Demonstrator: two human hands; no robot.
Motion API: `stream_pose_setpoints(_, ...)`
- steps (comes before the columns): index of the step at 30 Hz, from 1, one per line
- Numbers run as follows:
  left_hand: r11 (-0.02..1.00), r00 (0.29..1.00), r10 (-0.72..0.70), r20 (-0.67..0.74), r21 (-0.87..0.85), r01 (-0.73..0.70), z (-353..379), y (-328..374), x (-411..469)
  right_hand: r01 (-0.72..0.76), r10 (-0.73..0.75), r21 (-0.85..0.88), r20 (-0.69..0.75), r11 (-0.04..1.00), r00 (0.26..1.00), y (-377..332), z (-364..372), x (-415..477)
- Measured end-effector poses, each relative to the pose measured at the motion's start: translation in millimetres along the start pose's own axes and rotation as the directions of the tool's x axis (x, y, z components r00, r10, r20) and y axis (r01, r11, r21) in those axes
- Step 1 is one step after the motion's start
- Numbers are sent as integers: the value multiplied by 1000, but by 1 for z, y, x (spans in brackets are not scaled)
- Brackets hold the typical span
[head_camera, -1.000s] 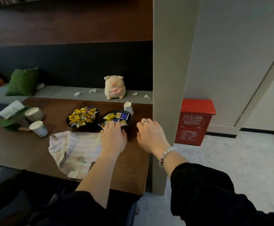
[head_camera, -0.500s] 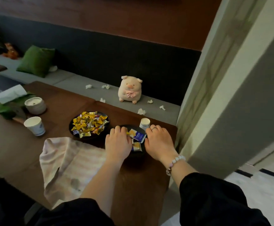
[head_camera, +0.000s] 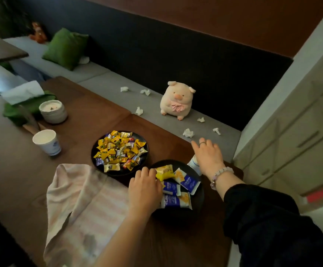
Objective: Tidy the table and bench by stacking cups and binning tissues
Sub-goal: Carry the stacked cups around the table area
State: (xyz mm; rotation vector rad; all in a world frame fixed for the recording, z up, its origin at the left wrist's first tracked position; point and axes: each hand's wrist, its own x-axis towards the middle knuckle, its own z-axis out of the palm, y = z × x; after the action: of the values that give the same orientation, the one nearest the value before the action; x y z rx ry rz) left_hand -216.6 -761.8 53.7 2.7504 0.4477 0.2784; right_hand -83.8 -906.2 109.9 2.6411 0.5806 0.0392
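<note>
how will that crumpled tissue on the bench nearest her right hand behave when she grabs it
The crumpled tissue looks like thin paper in a loose wad, so it is probably very light and will squash under the right hand. It likely won't roll far on the grey bench, whose surface looks like fabric, though a careless brush might flick it away.

free: bare counter [head_camera: 156, 135] strip btw candy plate [head_camera: 120, 151] & bench | blocked: snack plate [head_camera: 199, 193], cloth [head_camera: 83, 199] near edge | pig plush [head_camera: 177, 100] on bench
</note>
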Motion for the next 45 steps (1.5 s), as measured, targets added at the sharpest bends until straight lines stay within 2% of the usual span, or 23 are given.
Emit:
stream_pose_setpoints(5, 993, 997, -78, -12, -91, 76, 8, -16, -4, 95, -85, -51, 162, 994, 983, -2, 50, 36)
stream_pose_setpoints(8, 992, 996, -85, 10, -97, 86, 16, -23, -7, 160, -148, -51, 189, 986, 971, -7, 68, 43)
stream_pose_setpoints(11, 988, 996, -93, 9, -121, 93, 21, -25, -12, 191, -180, -62, 150, 980, 972, -9, 78, 45)
stream_pose_setpoints(14, 987, 996, -87, 3, -133, 87, 22, -24, -13, 47, -44, -22, 146, 999, 988, -5, 81, 45)
stream_pose_setpoints(18, 985, 995, -104, 8, -139, 104, 17, -23, -12, -248, 223, 82, 233, 965, 946, 7, 69, 40)
stream_pose_setpoints(21, 985, 993, -117, 10, -127, 118, 13, -25, -16, -367, 352, 65, 168, 928, 921, 16, 56, 35)
stream_pose_setpoints(23, 987, 993, -119, 15, -108, 120, 8, -27, -20, -437, 414, 199, 146, 877, 898, 19, 42, 32)
stream_pose_setpoints(26, 988, 991, -128, 29, -85, 130, -2, -30, -26, -486, 472, 480, 159, 730, 867, 10, 15, 19)
stream_pose_setpoints(28, 989, 992, -126, 28, -79, 127, -10, -31, -30, -427, 423, 537, 138, 728, 895, -6, -3, 1)
stream_pose_setpoints(33, 999, 1000, -28, -3, 22, 28, -38, -33, -41, -145, 152, 518, 29, 843, 988, -48, -29, -60)
stream_pose_setpoints(37, 997, 999, 22, -25, 71, -20, -63, -34, -59, 99, -67, 412, -94, 906, 993, -56, -50, -102)
stream_pose_setpoints(41, 992, 994, 46, -94, 120, -35, -90, -30, -85, 160, -106, 382, -159, 910, 982, -50, -81, -135)
stream_pose_setpoints(45, 994, 988, -1, -155, 108, 18, -116, -28, -124, 223, -151, 354, -220, 908, 964, -56, -100, -180)
